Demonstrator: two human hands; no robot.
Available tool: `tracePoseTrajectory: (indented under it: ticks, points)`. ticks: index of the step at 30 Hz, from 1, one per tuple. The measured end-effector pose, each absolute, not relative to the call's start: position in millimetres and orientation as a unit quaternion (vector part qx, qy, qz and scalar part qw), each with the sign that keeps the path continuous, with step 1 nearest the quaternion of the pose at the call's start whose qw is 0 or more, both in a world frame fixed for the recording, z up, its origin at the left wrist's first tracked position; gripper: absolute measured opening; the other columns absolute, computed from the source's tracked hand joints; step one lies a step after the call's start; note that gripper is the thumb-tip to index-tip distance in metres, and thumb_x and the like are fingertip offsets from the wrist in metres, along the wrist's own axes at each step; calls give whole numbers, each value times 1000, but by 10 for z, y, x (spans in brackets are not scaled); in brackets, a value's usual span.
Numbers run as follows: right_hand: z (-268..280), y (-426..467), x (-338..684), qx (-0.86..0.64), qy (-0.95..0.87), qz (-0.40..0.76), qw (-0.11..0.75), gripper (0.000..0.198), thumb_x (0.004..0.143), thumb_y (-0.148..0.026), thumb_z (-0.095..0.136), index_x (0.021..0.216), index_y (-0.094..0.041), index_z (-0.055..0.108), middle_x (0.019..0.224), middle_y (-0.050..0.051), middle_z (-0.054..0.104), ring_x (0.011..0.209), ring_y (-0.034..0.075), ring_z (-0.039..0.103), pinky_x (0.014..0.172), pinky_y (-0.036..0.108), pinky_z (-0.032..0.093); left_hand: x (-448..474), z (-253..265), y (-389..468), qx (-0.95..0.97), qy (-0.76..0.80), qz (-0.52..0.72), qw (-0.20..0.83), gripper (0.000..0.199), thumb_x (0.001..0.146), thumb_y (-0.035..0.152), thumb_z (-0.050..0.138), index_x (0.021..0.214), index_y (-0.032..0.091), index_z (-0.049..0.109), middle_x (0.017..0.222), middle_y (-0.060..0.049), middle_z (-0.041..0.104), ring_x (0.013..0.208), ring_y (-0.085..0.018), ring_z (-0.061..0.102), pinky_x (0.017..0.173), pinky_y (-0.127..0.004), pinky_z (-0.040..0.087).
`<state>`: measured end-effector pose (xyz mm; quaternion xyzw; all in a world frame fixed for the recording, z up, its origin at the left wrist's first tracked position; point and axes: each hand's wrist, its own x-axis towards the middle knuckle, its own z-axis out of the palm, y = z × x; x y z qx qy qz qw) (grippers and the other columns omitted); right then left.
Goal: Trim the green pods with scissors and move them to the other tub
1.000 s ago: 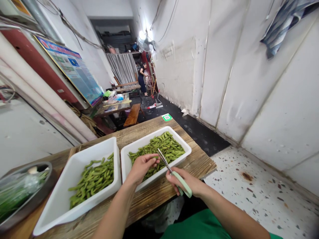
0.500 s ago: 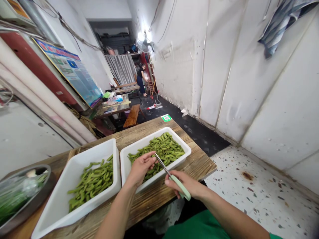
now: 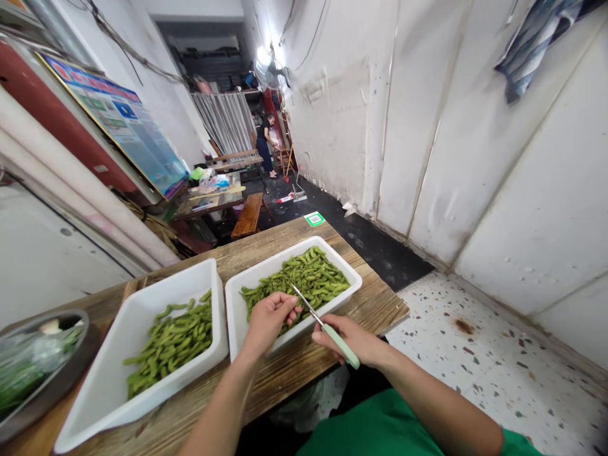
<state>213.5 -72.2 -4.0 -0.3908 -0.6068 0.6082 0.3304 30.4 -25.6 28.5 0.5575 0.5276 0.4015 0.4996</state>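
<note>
Beyond the green garment (image 3: 380,421) at the bottom, the person's right hand (image 3: 349,339) is just off the near edge of the wooden surface (image 3: 377,299), closed around the pale green handles of the scissors (image 3: 342,345). Their blades slant up and leftward over the right tray (image 3: 357,278). By the scissors' tip, the left hand (image 3: 270,316) has its thumb and fingers drawn together above that tray's near side; whatever they pinch is too small to tell.

Toward the surface's left end stands a metal bowl (image 3: 64,378) with bagged greens (image 3: 28,367). Right of it, the left white tray (image 3: 107,364) holds a heap of edamame pods (image 3: 173,335); more pods (image 3: 316,278) spread across the right tray, just beside it. A QR-code card (image 3: 314,219) lies at the surface's far corner.

Farther off are a wooden bench (image 3: 247,216), a cluttered table (image 3: 213,201) and a standing co-worker (image 3: 264,149).
</note>
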Motion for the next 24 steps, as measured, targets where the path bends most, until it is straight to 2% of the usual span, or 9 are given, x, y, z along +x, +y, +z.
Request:
tracePoseTrajectory:
  ticks: [4, 10, 12, 14, 16, 18, 19, 21, 24]
  points:
    - [-19, -735, 2150, -395, -617, 594, 333, 37, 79, -55, 54, 79, -18, 52, 48, -7, 41, 39, 6, 41, 37, 16, 33, 286, 308, -270, 556, 519, 394, 516, 29, 68, 41, 68, 73, 13, 60, 64, -3, 64, 51, -8, 49, 50, -21, 38]
    - [-58, -759, 2075, -399, -569, 646, 316, 44, 75, -62, 53, 74, -18, 48, 42, -8, 41, 31, 7, 40, 29, 16, 32, 328, 314, -287, 529, 524, 384, 545, 32, 64, 42, 70, 73, 13, 61, 65, -4, 65, 52, -9, 51, 53, -22, 40]
    - [-70, -766, 2057, -401, -550, 659, 321, 45, 73, -63, 55, 73, -18, 48, 44, -8, 41, 31, 6, 40, 28, 16, 33, 260, 351, -290, 534, 540, 391, 520, 34, 63, 44, 70, 75, 14, 62, 67, -5, 65, 55, -11, 53, 55, -24, 41]
    - [-89, -772, 2067, -393, -533, 674, 328, 46, 72, -63, 57, 76, -18, 48, 47, -8, 43, 33, 6, 41, 31, 16, 36, 76, 423, -293, 564, 587, 424, 397, 34, 65, 45, 67, 80, 15, 64, 71, -4, 65, 61, -14, 56, 60, -27, 43]
    - [-127, -776, 2104, -375, -519, 690, 339, 47, 72, -62, 58, 82, -17, 48, 53, -7, 45, 38, 7, 46, 37, 19, 42, -217, 514, -303, 585, 656, 445, 169, 31, 70, 42, 61, 87, 17, 65, 78, -5, 65, 69, -17, 57, 69, -30, 44]
    - [-179, -774, 2148, -351, -505, 707, 349, 47, 74, -62, 55, 89, -17, 49, 61, -5, 48, 47, 9, 54, 49, 23, 48, -541, 596, -329, 570, 723, 386, -56, 30, 76, 37, 54, 95, 17, 66, 88, -9, 64, 80, -23, 58, 77, -37, 43]
    - [-206, -771, 2165, -338, -491, 721, 353, 48, 76, -62, 53, 93, -17, 49, 68, -3, 50, 56, 10, 58, 56, 24, 50, -680, 628, -347, 564, 745, 334, -120, 30, 76, 35, 53, 96, 16, 67, 94, -13, 63, 86, -27, 57, 79, -41, 41]
    - [-245, -761, 2180, -323, -469, 740, 357, 49, 77, -62, 52, 97, -18, 49, 74, -2, 50, 62, 11, 59, 62, 26, 50, -852, 660, -380, 564, 768, 246, -177, 31, 76, 32, 53, 96, 14, 68, 108, -19, 59, 96, -34, 54, 80, -46, 39]
    - [-235, -754, 2163, -312, -469, 757, 331, 48, 78, -61, 52, 98, -18, 49, 70, -3, 48, 54, 11, 55, 57, 27, 50, -806, 623, -386, 646, 732, 184, -110, 25, 76, 31, 54, 90, 19, 70, 111, -15, 61, 101, -34, 54, 86, -46, 32]
